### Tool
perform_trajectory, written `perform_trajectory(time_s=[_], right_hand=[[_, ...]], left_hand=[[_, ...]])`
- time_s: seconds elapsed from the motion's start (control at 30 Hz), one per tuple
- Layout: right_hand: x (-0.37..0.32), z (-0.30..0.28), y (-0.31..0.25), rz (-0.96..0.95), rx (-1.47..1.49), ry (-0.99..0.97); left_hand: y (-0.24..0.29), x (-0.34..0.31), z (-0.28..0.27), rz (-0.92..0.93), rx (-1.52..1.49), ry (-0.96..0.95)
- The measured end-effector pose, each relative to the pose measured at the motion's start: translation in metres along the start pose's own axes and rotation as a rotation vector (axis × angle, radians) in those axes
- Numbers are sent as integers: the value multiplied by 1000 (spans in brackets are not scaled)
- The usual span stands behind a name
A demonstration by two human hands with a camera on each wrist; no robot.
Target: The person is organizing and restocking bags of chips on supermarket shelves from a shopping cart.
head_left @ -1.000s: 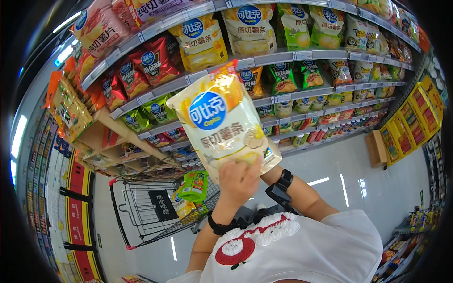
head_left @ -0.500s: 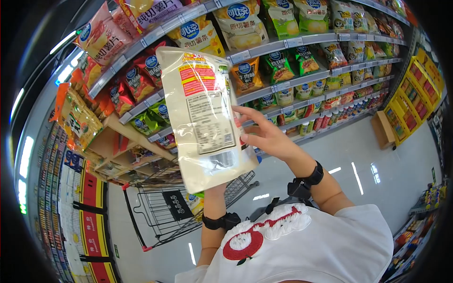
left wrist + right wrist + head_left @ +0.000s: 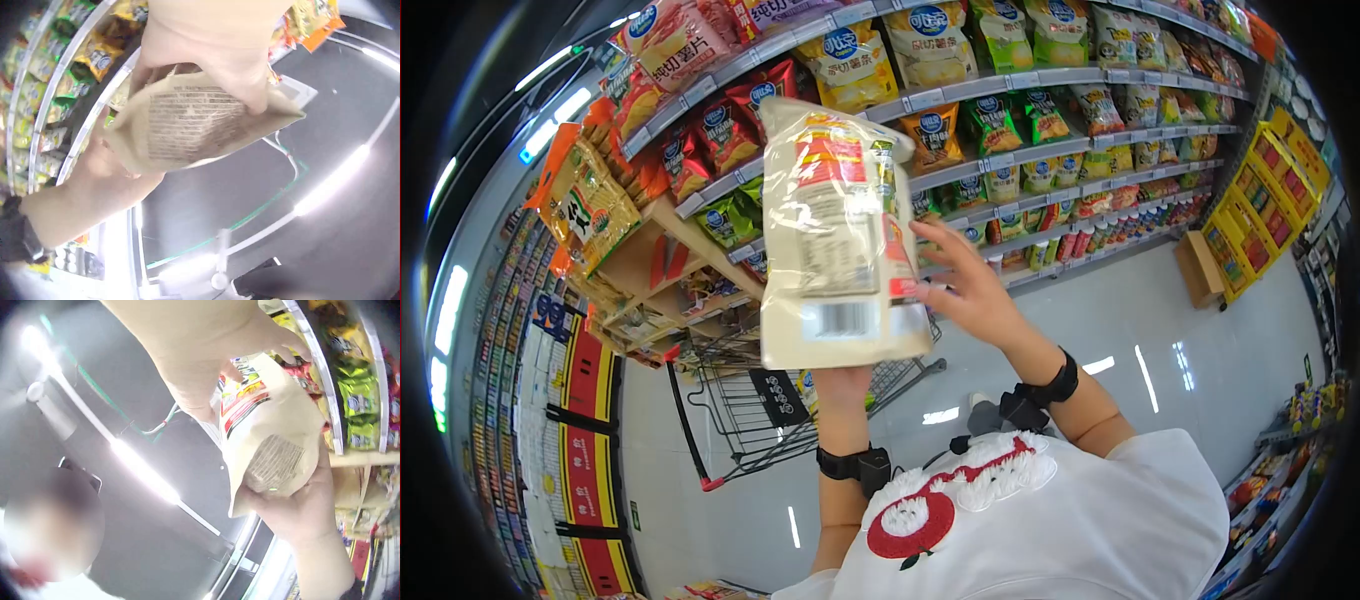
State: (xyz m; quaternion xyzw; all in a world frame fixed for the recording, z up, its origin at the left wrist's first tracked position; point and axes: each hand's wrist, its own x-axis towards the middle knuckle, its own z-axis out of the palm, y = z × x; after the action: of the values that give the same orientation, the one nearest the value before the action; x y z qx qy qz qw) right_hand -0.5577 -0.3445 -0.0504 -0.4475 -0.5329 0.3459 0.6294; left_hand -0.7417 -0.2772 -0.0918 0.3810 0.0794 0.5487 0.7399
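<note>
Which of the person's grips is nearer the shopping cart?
Left. In the head view, the left grip, under the snack pouch, overlaps the shopping cart; the right grip, at the pouch's side, is up and right of it.

- We have the bag (image 3: 825,270) above our left hand (image 3: 843,384), left of our right fingers (image 3: 950,243).
- Beyond our fingers: shelves (image 3: 1040,79) bearing snack bags (image 3: 1043,117).
- Below our left hand: the cart (image 3: 777,396).
- Well right of our fingers: the display rack (image 3: 1268,205).

The left hand (image 3: 209,37) grips a beige pouch (image 3: 194,122) by one edge — printed panel facing out — with the right hand (image 3: 103,172) at its opposite edge, snack bags (image 3: 97,55) along shelf edges (image 3: 72,47) beyond.
</note>
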Motion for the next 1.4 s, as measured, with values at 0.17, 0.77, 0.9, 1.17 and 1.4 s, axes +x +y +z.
perform_trajectory(time_s=[0.17,0.77,0.9,1.17,1.4], right_hand=[[-20,17,-2,32,844,-204],[-84,26,44,176,1498,-402],[-92,22,48,181,1506,-382],[-101,-1,72,266,1460,-231],[-83,-44,70,25,892,-157]], left_hand=[[31,-31,57,427,1180,-188],[27,-124,63,866,1563,-414],[30,-128,69,742,1525,-458],[-12,-101,19,450,1149,-108],[-107,-65,-33,-519,-75,-13]])
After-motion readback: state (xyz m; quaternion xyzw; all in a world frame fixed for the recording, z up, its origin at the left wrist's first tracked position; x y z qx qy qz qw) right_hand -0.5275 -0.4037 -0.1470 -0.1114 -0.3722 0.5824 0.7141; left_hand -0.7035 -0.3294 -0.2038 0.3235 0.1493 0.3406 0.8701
